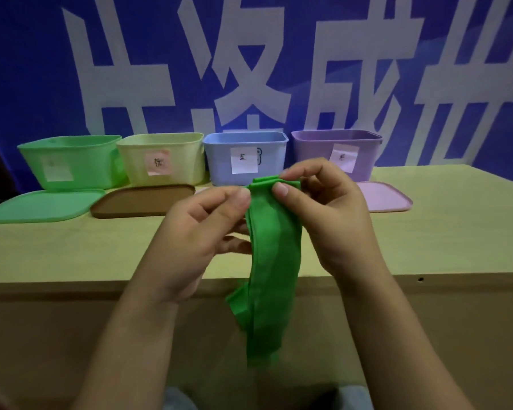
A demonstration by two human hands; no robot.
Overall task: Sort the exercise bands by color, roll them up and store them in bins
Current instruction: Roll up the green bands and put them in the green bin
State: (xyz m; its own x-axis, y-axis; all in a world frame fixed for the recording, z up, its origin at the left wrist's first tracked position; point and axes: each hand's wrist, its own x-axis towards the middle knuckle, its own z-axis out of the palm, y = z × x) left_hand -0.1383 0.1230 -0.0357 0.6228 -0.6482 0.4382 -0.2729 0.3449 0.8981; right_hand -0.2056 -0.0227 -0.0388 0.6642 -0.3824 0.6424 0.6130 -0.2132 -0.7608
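Note:
A green exercise band hangs in front of me, its folded top edge held up over the table and its lower end dangling past the table's front edge. My left hand pinches the band's left side near the top with thumb and fingers. My right hand pinches the folded top from the right. Four open bins stand in a row at the back: green, yellow, blue and purple, each with a paper label.
Lids lie flat in front of the bins: a green lid, a brown lid and a pink lid. The wooden table ends at a front edge just under my wrists. A blue banner with large white characters hangs behind.

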